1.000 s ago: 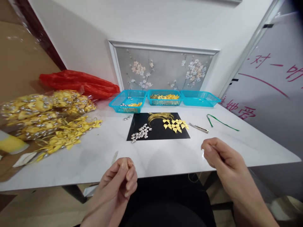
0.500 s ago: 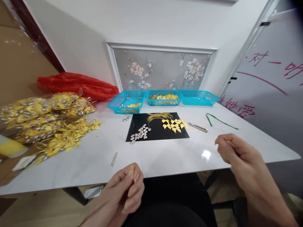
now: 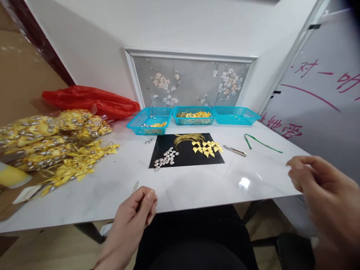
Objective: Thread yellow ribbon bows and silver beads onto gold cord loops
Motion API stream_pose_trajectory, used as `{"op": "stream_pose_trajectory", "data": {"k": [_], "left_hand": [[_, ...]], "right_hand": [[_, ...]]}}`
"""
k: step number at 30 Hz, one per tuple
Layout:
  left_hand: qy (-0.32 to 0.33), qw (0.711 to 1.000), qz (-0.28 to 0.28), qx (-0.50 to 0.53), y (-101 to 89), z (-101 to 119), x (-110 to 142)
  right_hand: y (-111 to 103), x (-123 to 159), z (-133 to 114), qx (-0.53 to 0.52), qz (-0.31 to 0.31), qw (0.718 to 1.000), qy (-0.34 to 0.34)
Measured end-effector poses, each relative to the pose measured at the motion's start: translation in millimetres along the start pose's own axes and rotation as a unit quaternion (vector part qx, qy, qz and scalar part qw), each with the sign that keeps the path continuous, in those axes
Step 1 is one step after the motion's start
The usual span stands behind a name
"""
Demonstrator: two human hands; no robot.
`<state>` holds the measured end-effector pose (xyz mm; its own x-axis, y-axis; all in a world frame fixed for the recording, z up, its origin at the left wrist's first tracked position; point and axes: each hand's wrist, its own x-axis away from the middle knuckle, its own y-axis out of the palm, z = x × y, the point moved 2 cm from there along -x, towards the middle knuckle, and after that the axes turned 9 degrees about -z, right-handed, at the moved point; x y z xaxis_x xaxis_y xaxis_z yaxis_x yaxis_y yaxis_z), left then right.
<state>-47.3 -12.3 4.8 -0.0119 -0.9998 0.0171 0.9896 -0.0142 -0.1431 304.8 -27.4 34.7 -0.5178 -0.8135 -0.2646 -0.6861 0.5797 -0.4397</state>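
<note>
My left hand (image 3: 137, 210) is closed just above the table's front edge, thumb pressed on the curled fingers; whatever it may hold is hidden. Out at the right edge, my right hand (image 3: 323, 183) pinches thumb and forefinger together, and I cannot make out anything between them. Between and beyond the hands lies a black mat (image 3: 194, 159). On it are silver beads (image 3: 165, 158) at the left, a bundle of gold wires (image 3: 187, 138) at the back and yellow petal-like pieces (image 3: 207, 148) at the right. A small knife or cutter (image 3: 234, 150) lies beside the mat.
Three blue baskets (image 3: 236, 119) stand along the wall; two hold beads and yellow pieces. Bagged yellow flower sprays (image 3: 42, 138) and loose sprays (image 3: 75, 165) crowd the left, near a red bag (image 3: 87, 99). A green ribbon (image 3: 263, 144) lies at the right.
My right hand has moved right, away from the left. My left hand has shifted slightly left and up, still closed. The things on the mat look unchanged.
</note>
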Motion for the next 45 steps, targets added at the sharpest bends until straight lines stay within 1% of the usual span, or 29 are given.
{"op": "stream_pose_trajectory", "data": {"k": [2,3,5,7,8,9,10,11,12,13,14,15,17,18,19,20,21,23,25,28,30,35,39,41,43,45], "left_hand": [[0.009,1.000,0.015,0.002,-0.7,1,1],[0.013,1.000,0.019,0.005,0.3,2,1],[0.022,0.999,0.022,0.011,4.4,5,3],[0.028,0.999,0.022,0.007,10.2,8,5],[0.029,0.999,0.021,0.001,13.1,10,7],[0.029,0.999,0.020,-0.010,15.8,12,8],[0.030,0.999,0.013,-0.026,18.5,15,9],[0.032,0.998,0.006,-0.048,20.8,17,11],[0.036,0.997,0.001,-0.073,22.8,20,12],[0.042,0.994,-0.001,-0.099,24.4,23,13],[0.051,0.991,0.001,-0.123,25.7,26,15],[0.059,0.988,0.008,-0.142,26.5,28,16],[0.070,0.984,0.023,-0.161,27.0,32,18],[0.071,0.984,0.022,-0.165,26.9,32,18],[0.070,0.983,0.020,-0.167,26.4,31,18],[0.067,0.984,0.016,-0.167,25.5,30,17],[0.065,0.984,0.006,-0.165,24.8,28,16],[0.059,0.986,-0.013,-0.157,23.5,24,14],[0.039,0.991,-0.017,-0.130,23.1,18,13],[0.008,0.998,0.007,-0.068,23.9,12,13],[0.002,0.999,0.017,-0.032,24.4,9,12],[-0.005,0.999,0.036,0.009,19.8,2,10],[-0.013,0.997,0.056,0.052,14.2,0,8],[-0.023,0.990,0.058,0.130,12.7,0,7],[-0.039,0.972,0.048,0.226,12.7,1,7],[-0.057,0.953,0.030,0.297,13.8,4,6]], "right_hand": [[-2,-5,9,0.039,-0.005,0.999,-0.002],[-2,-8,14,0.066,-0.012,0.998,-0.017],[1,-16,22,0.137,-0.023,0.987,-0.075],[8,-19,21,0.200,-0.001,0.970,-0.137],[12,-18,15,0.206,0.019,0.966,-0.153],[17,-15,7,0.183,0.032,0.969,-0.160],[23,-9,-3,0.133,0.022,0.978,-0.162],[31,-1,-16,0.040,-0.008,0.984,-0.172],[43,8,-29,-0.069,-0.101,0.979,-0.166],[57,18,-42,-0.149,-0.210,0.955,-0.145],[72,29,-55,-0.193,-0.313,0.921,-0.132],[85,40,-66,-0.218,-0.374,0.893,-0.125],[109,57,-81,-0.233,-0.470,0.844,-0.111],[118,63,-84,-0.235,-0.509,0.822,-0.098],[125,67,-86,-0.237,-0.533,0.807,-0.092],[129,69,-87,-0.234,-0.539,0.803,-0.096],[131,70,-87,-0.231,-0.530,0.809,-0.108],[129,68,-85,-0.223,-0.491,0.830,-0.140],[124,65,-82,-0.225,-0.465,0.844,-0.148],[118,60,-77,-0.237,-0.455,0.849,-0.130],[114,58,-74,-0.239,-0.442,0.855,-0.127],[105,51,-65,-0.224,-0.410,0.876,-0.119],[96,46,-60,-0.198,-0.382,0.894,-0.127],[92,45,-58,-0.180,-0.374,0.901,-0.128],[89,46,-54,-0.165,-0.377,0.903,-0.123],[88,47,-50,-0.154,-0.391,0.900,-0.117]]}}
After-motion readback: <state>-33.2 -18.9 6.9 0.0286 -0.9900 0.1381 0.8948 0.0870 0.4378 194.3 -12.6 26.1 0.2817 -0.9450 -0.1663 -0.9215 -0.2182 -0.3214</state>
